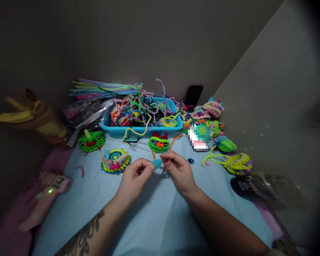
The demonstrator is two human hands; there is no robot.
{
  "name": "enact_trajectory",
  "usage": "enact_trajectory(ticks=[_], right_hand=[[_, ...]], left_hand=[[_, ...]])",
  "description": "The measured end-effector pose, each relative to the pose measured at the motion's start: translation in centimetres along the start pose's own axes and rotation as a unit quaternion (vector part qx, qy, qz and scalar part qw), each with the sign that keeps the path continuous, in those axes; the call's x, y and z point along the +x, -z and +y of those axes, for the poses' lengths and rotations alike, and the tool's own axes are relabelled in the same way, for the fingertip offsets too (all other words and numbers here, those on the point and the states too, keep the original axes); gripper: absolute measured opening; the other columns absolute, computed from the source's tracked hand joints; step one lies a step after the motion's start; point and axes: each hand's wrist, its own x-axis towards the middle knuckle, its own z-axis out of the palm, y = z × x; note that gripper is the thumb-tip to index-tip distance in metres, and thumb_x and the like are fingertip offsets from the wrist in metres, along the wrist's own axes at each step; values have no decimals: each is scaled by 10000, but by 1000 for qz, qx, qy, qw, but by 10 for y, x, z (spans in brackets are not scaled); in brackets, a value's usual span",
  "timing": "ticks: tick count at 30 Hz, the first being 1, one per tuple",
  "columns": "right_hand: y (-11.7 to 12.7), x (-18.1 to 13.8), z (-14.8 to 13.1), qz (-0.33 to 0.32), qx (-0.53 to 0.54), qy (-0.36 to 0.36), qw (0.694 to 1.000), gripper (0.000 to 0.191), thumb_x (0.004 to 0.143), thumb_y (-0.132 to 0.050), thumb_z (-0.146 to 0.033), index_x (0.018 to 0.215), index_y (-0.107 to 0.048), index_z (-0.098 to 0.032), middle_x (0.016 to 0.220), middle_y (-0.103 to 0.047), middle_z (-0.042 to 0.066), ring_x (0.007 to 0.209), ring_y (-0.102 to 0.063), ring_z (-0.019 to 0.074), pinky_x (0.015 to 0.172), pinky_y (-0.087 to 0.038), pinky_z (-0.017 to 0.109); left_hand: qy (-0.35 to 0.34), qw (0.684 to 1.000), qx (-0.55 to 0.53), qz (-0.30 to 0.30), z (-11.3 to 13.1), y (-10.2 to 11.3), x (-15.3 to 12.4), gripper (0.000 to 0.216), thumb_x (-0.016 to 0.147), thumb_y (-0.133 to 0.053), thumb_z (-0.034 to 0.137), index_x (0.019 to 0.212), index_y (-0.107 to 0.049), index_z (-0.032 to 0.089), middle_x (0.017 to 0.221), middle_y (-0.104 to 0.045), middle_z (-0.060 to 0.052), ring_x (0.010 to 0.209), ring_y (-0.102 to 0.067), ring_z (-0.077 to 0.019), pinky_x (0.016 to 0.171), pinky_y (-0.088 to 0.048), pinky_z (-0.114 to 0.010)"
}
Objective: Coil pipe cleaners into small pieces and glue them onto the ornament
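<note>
My left hand (140, 174) pinches a small light-blue fuzzy piece (156, 164), likely bent pipe cleaner, between thumb and forefinger. At its right end my right hand (177, 170) has thumb and fingers pressed together; what sits between those fingertips is too small to make out. Just below them, a metal ring-shaped handle (165, 173) shows, partly hidden by the right hand. Beyond both hands lies a green pipe-cleaner face (160, 144) with a red top and orange mouth, with orange pipe-cleaner strips (175, 140) beside it.
A blue basket (141, 131) heaped with pipe cleaners stands at the back. Finished-looking fuzzy faces (115, 161) lie left and right. A pink glue gun (46, 202) with a green light rests at left, a cup marked coffee (249, 186) at right. A blue disc (191, 161) lies near my right hand.
</note>
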Motion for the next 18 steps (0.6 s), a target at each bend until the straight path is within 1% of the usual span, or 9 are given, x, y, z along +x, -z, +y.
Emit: enact_trajectory(ticks=[3,5,8,10,12,14,15,16,18], right_hand=[[0,0,3,35,9,-25,999,234,842,-593,-411,916,-689,-211,868,-633,48,728,-583,150,601,-473,255],[-3,-2,-1,34,-6,-42,999,235,838,-595,-410,883,-692,-200,823,-628,44,690,-565,142,568,-454,246],[-21,-7,-14,-43,-21,-89,995,237,821,-607,-403,846,-696,-185,729,-616,26,623,-541,126,552,-437,242],[-43,-14,-22,-131,-11,-142,981,233,797,-627,-392,845,-695,-174,704,-628,19,607,-553,119,574,-443,245],[-74,-21,-24,-223,17,-202,954,253,761,-657,-389,878,-687,-167,748,-657,28,639,-588,123,609,-453,254],[-111,-30,-21,-303,60,-252,917,327,723,-685,-410,935,-671,-162,817,-673,47,688,-615,137,633,-459,269],[-129,-33,-17,-333,84,-269,900,372,699,-703,-419,962,-660,-160,838,-671,51,702,-616,139,647,-462,277],[-147,-37,-13,-351,100,-278,888,401,675,-722,-423,969,-654,-159,841,-668,50,696,-610,133,653,-461,279],[-179,-42,-8,-368,112,-282,879,418,664,-731,-413,989,-641,-166,871,-659,50,701,-600,128,650,-459,274]], left_hand=[[-25,998,30,52,6,8,-4,234,765,-607,343,623,-556,164,559,-456,41,526,-396,-94,498,-326,-211],[-53,994,60,76,12,19,-15,239,783,-595,344,625,-562,167,564,-461,36,526,-407,-98,493,-333,-211],[-105,979,131,116,15,49,-44,226,811,-577,336,659,-601,170,627,-515,11,580,-470,-117,531,-364,-223],[-116,961,184,170,10,77,-67,217,808,-592,345,675,-627,177,676,-562,-7,633,-515,-138,569,-394,-237],[-114,928,208,288,-1,109,-88,194,789,-618,371,752,-664,186,811,-639,-37,775,-573,-179,676,-443,-270],[-96,890,192,401,-15,140,-104,228,800,-601,401,839,-684,192,978,-662,-60,945,-588,-216,842,-449,-336],[-85,869,189,449,-22,154,-111,239,788,-613,413,831,-688,190,1086,-639,-68,1033,-567,-231,903,-428,-359],[-77,854,179,483,-29,165,-118,257,768,-626,431,800,-689,183,1129,-625,-73,1066,-556,-241,928,-418,-369],[-53,851,121,508,-37,179,-130,290,742,-636,452,775,-688,169,1023,-667,-69,956,-605,-232,846,-463,-350]])
